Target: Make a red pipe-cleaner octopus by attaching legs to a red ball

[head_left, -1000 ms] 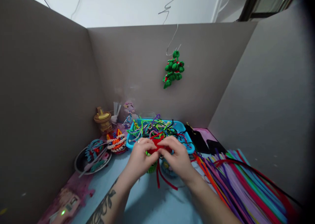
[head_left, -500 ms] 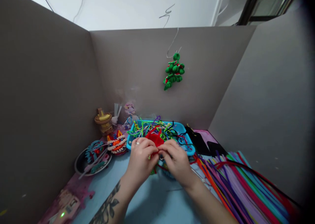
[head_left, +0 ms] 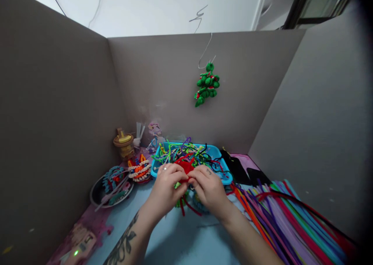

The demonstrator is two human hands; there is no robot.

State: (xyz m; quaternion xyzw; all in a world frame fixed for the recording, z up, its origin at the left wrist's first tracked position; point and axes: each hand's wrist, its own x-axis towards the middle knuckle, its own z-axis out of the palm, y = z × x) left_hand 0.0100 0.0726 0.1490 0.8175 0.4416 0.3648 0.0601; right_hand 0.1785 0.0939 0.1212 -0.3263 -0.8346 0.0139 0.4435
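Observation:
My left hand and my right hand meet over the blue table, fingertips pinching a red fuzzy pipe-cleaner piece between them. Its broad part stands up above my fingers. Below my hands dangle red ends, with a bit of green beside them; whether these are joined to the piece is hidden by my fingers. Just behind, a bright blue tray holds a tangle of pipe-cleaner offcuts in many colours.
A bundle of long coloured pipe cleaners lies at right. At left stand a metal bowl, an orange-and-white craft piece, a brown-yellow pot and a pink device with a green light. A green tree ornament hangs from wire on the grey panel.
My hands keep their pinch on the red piece, with only a slight shift of the fingers. Red ends now show more clearly below them. The view has shifted slightly.

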